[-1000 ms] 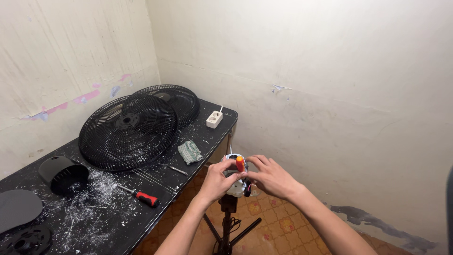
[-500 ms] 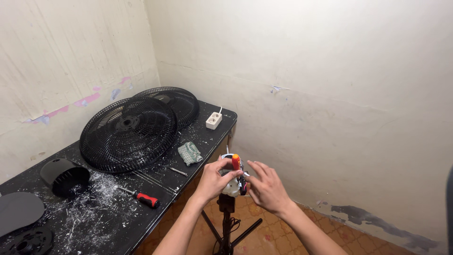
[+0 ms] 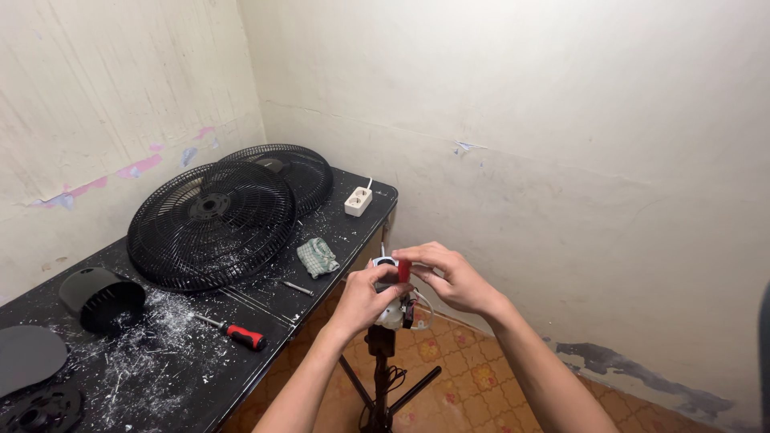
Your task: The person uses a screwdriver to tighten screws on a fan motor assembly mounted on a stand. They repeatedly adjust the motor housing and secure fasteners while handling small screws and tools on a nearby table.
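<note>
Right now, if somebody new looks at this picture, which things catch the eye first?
Two round black wire fan grilles lean against the wall on the black table. In front, the left hand and the right hand hold a small white motor unit with a red part on top of a black stand. A red-handled screwdriver lies among white debris.

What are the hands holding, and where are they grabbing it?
Both hands hold a small fan motor on top of a black stand. The left hand grips its left side; the right hand pinches a red part at its top.
</note>
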